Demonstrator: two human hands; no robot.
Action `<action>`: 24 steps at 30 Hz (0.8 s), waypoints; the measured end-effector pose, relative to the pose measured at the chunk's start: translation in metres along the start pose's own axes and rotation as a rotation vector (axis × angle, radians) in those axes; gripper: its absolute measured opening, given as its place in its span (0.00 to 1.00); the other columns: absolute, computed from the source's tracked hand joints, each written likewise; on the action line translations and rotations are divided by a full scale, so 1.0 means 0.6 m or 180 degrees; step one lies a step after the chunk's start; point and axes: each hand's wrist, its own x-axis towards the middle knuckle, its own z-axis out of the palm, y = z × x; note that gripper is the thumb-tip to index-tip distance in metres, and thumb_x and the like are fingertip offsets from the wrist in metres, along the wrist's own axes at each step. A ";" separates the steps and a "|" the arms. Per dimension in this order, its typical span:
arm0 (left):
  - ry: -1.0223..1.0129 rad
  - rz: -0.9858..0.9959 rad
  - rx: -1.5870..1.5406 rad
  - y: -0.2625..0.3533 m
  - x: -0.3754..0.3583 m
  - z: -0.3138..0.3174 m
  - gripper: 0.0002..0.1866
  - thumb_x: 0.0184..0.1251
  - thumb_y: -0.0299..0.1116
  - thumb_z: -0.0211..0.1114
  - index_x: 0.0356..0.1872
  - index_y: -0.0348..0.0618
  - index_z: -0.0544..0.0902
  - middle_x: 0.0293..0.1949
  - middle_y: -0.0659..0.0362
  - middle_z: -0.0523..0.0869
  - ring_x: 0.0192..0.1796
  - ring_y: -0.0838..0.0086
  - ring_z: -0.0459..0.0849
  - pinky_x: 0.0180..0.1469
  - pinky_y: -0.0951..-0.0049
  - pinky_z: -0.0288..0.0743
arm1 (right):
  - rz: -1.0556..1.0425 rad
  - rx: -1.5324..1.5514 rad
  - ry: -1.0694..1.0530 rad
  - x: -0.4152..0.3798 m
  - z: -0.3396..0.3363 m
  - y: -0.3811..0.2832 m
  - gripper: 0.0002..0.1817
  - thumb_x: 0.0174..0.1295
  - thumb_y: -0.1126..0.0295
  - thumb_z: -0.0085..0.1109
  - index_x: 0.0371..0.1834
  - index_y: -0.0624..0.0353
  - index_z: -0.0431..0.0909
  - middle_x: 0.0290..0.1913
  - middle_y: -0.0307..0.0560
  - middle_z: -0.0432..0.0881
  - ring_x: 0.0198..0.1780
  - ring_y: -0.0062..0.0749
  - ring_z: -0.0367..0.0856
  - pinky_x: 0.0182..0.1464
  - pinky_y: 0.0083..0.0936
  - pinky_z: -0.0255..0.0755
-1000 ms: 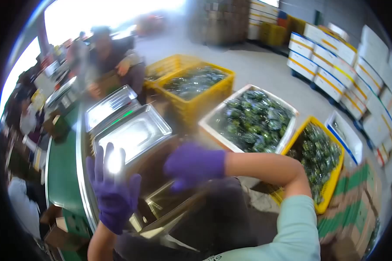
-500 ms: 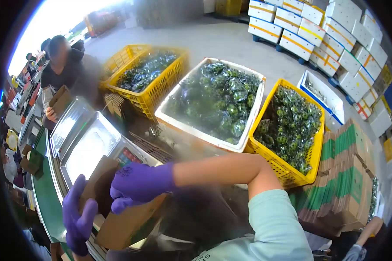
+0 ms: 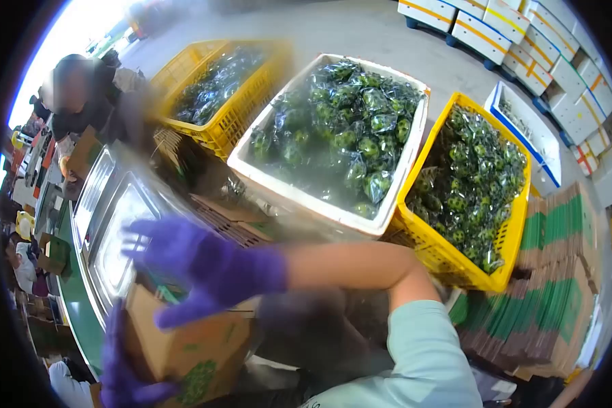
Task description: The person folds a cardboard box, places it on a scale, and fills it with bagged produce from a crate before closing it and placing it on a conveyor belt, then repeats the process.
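Note:
A brown cardboard box (image 3: 207, 340) with green print is at the lower left, tilted in front of me. My left hand (image 3: 126, 374), in a purple glove, holds its left side, fingers along the edge and thumb across the near face. My right hand (image 3: 207, 268), also in a purple glove, is blurred by motion above the box; its fingers are spread and nothing shows in them. Just beyond that hand lies a shiny metal tray on a scale (image 3: 119, 234), which the hand partly covers.
A white foam box (image 3: 241, 170) and yellow crates (image 3: 404, 204) hold bagged green produce. Flattened cartons (image 3: 557, 313) are stacked at right. A green conveyor belt (image 3: 75, 299) runs along the left. A person (image 3: 81, 115) stands beyond the scale. White boxes (image 3: 483, 37) are piled behind.
My right hand has lifted from the box and its fingers have spread. The box has turned so its printed face shows, and my left hand has moved lower against it. The view has shifted.

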 end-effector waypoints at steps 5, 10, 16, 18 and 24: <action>0.1339 0.0837 -0.0565 0.092 0.169 -0.023 0.56 0.47 0.48 0.74 0.76 0.37 0.54 0.65 0.47 0.72 0.64 0.60 0.73 0.64 0.60 0.69 | 0.1424 -0.1754 0.0801 -0.085 -0.356 0.207 0.34 0.57 0.50 0.68 0.54 0.70 0.72 0.51 0.65 0.77 0.54 0.54 0.76 0.59 0.42 0.70; 0.1018 0.0898 -0.2273 0.148 0.503 0.107 0.46 0.57 0.38 0.71 0.75 0.40 0.56 0.62 0.48 0.75 0.59 0.62 0.78 0.58 0.62 0.75 | 0.2993 -0.4236 0.0910 -0.262 -0.704 0.386 0.48 0.51 0.36 0.66 0.60 0.73 0.70 0.61 0.73 0.73 0.65 0.61 0.70 0.66 0.46 0.65; 0.0347 0.0257 -0.3342 0.143 0.817 0.341 0.46 0.56 0.44 0.73 0.72 0.37 0.59 0.60 0.48 0.74 0.55 0.65 0.77 0.56 0.65 0.75 | 0.5125 -0.4238 0.0320 -0.275 -0.699 0.418 0.47 0.47 0.27 0.60 0.70 0.38 0.68 0.74 0.68 0.55 0.74 0.64 0.56 0.67 0.63 0.56; 0.0329 0.0227 -0.3375 0.148 0.822 0.363 0.40 0.59 0.41 0.71 0.69 0.39 0.61 0.57 0.49 0.76 0.53 0.65 0.79 0.52 0.64 0.77 | 0.4660 -0.4125 0.0506 -0.285 -0.686 0.421 0.46 0.48 0.28 0.62 0.64 0.49 0.72 0.64 0.64 0.69 0.66 0.59 0.69 0.63 0.53 0.65; 0.0522 0.0150 -0.3046 0.124 0.816 0.380 0.44 0.61 0.39 0.68 0.74 0.42 0.54 0.60 0.48 0.74 0.56 0.65 0.78 0.55 0.64 0.76 | 0.3927 -0.1588 0.0478 -0.329 -0.623 0.423 0.36 0.65 0.41 0.55 0.65 0.58 0.71 0.63 0.62 0.72 0.67 0.46 0.71 0.66 0.39 0.66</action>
